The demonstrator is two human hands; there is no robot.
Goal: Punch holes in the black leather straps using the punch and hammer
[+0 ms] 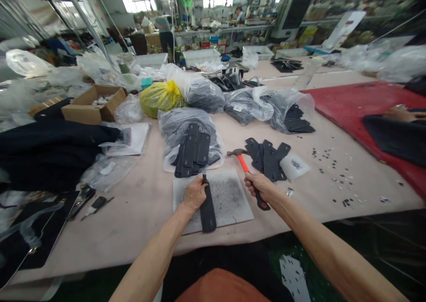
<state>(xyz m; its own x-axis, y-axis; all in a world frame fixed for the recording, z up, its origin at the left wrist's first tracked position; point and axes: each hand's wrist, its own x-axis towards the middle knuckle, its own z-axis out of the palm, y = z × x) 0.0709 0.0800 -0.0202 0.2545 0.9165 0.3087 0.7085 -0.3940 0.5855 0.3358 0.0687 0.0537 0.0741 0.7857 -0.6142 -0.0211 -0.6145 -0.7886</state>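
My left hand (195, 193) is closed around a short dark punch (204, 178), held upright on the far end of a black strip (208, 211). That strip lies lengthwise on a pale speckled board (233, 195) at the table's front. In my right hand (258, 184) is a claw hammer (243, 162) with an orange and black handle, its head raised to the right of the punch. Black strips are piled on a clear plastic bag (193, 149) beyond the board. More black pieces (268, 158) lie in a heap just past the hammer.
Small dark and white bits (333, 164) are scattered at the right, near a red sheet (353, 102). Another person's hand (402, 113) rests there by dark fabric. Filled bags, including a yellow bag (161, 99), line the back. A cardboard box (95, 104) and dark cloth (49, 153) stand left.
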